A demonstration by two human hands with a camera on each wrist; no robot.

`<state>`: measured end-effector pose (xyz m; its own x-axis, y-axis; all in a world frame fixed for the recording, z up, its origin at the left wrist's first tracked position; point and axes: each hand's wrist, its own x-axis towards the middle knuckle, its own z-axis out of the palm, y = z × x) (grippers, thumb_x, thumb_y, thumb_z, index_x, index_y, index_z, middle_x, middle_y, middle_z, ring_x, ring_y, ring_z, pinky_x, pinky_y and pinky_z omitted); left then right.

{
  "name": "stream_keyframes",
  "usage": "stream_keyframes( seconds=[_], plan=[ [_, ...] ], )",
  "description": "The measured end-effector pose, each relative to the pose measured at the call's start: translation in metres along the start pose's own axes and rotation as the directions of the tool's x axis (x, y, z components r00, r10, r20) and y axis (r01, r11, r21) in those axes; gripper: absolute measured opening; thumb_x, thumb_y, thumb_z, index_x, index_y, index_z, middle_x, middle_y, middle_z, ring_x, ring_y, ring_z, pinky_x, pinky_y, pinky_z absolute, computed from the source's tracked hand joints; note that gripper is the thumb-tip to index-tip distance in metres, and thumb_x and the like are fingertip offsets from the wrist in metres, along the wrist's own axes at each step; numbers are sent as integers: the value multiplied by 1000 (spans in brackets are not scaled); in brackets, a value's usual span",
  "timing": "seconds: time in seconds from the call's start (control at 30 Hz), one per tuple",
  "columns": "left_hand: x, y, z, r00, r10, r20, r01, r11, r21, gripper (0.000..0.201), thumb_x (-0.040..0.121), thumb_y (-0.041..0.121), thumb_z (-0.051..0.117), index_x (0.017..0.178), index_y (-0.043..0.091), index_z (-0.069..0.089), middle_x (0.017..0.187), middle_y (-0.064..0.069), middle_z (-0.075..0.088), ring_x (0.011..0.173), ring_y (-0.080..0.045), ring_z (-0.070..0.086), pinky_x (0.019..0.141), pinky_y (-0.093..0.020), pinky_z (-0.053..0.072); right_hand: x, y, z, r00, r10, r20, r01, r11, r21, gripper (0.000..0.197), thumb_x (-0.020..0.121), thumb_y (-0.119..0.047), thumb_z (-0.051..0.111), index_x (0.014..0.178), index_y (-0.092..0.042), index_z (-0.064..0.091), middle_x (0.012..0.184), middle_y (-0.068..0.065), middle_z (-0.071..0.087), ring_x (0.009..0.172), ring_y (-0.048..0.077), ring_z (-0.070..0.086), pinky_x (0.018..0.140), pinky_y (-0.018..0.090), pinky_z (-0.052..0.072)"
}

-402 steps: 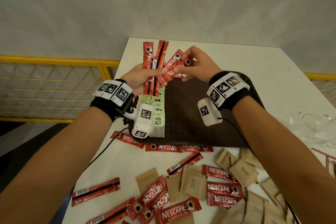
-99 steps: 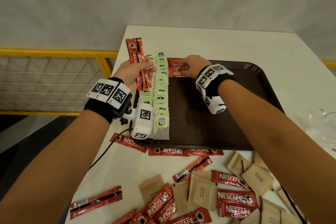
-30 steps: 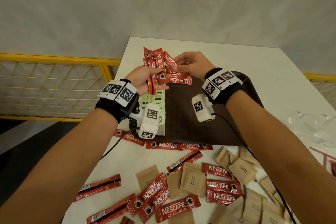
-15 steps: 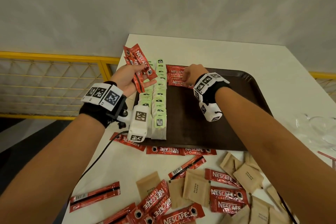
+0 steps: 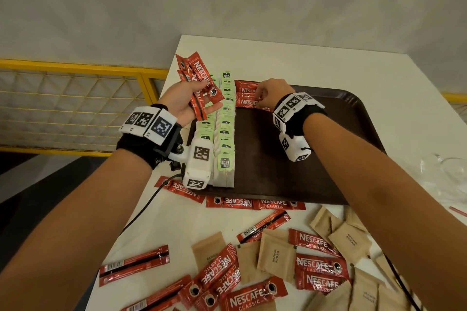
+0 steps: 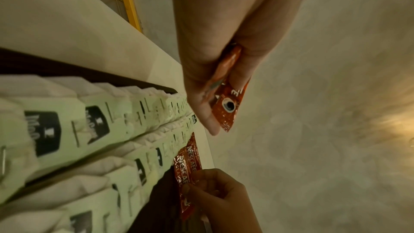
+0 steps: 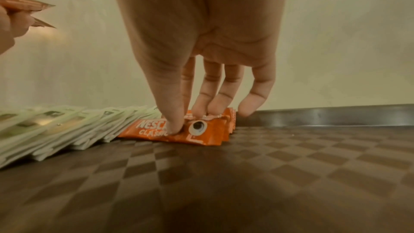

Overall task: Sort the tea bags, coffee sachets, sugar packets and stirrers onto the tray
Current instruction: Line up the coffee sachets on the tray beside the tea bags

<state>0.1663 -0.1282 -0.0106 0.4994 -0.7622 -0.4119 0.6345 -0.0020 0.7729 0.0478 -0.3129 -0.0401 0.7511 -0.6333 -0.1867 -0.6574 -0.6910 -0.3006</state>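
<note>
A dark brown tray (image 5: 316,159) lies on the white table. Two rows of green-tagged tea bags (image 5: 225,134) run along its left side. My left hand (image 5: 187,103) hovers above the tray's far left corner and grips a bundle of red coffee sachets (image 5: 202,81). My right hand (image 5: 267,91) is down at the tray's far end beside the tea bags. There its thumb and fingers pinch the front coffee sachet (image 7: 201,132) of a short row of sachets (image 5: 246,102). In the left wrist view, the held sachets (image 6: 228,105) stick out past my fingers.
Loose coffee sachets (image 5: 252,298) and brown sugar packets (image 5: 275,255) are scattered on the table near me. More sachets (image 5: 252,203) line the tray's near edge. Clear plastic (image 5: 449,171) lies at the right. A yellow railing (image 5: 75,108) runs beyond the table's left edge.
A second ago both hands met over the bundle above the tray. My right hand has since gone down to the sachet row on the tray, and my left hand has drawn back left with the bundle.
</note>
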Motion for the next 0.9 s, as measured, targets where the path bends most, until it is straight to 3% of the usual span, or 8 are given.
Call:
stream_keyframes(
  seconds=[0.13,0.27,0.33,0.4,0.53,0.63,0.77,0.9],
  plan=[
    [-2,-2,5,1000,-1,13,2,1000,-11,16,97,6,43,89,9,57,69,-5,71,82,-21,65,68,-43,56,-7,3,-5,999,-16,-35,18,999,44,23,82,-17,69,103,-10,65,88,-1,57,95,20,57,68,20,40],
    [-4,-7,13,999,-28,36,28,1000,-2,14,97,6,45,90,9,57,85,-7,69,84,-22,65,66,-44,57,-22,-7,-19,985,-56,-160,97,961,258,28,88,-35,61,105,-13,64,95,-4,59,91,11,54,76,23,41],
    [-5,-9,17,997,-39,68,38,999,15,11,96,7,46,95,9,57,95,-8,66,85,-21,67,65,-43,57,-33,-18,-30,987,-113,-116,155,868,472,33,88,-43,59,105,-16,64,94,-6,63,89,9,58,79,26,48],
    [-7,-9,23,994,-42,103,41,999,15,12,96,8,46,96,10,58,93,-7,67,79,-17,69,63,-39,59,-44,-31,-39,980,-198,-22,171,777,606,29,85,-38,64,104,-15,66,92,-3,67,83,7,62,70,22,52],
    [-12,-12,30,991,-29,133,28,1000,5,11,96,10,47,95,10,58,91,-6,68,86,-17,65,68,-34,58,-53,-43,-44,961,-273,29,197,758,622,18,84,-16,68,100,-8,64,81,0,64,71,6,62,61,16,54],
    [-14,-13,31,999,38,32,-38,999,21,8,95,16,51,90,12,56,87,-5,61,79,-16,63,60,-28,58,-54,-34,-46,982,-188,3,150,792,592,15,86,-12,66,100,-8,65,80,-2,64,70,9,60,60,17,51],
    [-15,-11,18,996,58,-67,-63,996,-70,18,93,26,54,84,11,54,63,-1,56,49,-11,58,44,-18,48,-50,2,-38,999,19,30,-32,848,529,21,86,-10,65,107,-9,67,86,0,65,78,15,62,66,20,54],
    [-16,-11,14,997,49,-61,-49,999,-1,20,93,32,52,88,13,54,63,3,46,40,-4,45,38,-14,38,-43,22,-21,986,130,106,-160,922,353,23,80,-7,70,104,-7,69,102,11,69,96,23,66,87,37,55]
  ],
)
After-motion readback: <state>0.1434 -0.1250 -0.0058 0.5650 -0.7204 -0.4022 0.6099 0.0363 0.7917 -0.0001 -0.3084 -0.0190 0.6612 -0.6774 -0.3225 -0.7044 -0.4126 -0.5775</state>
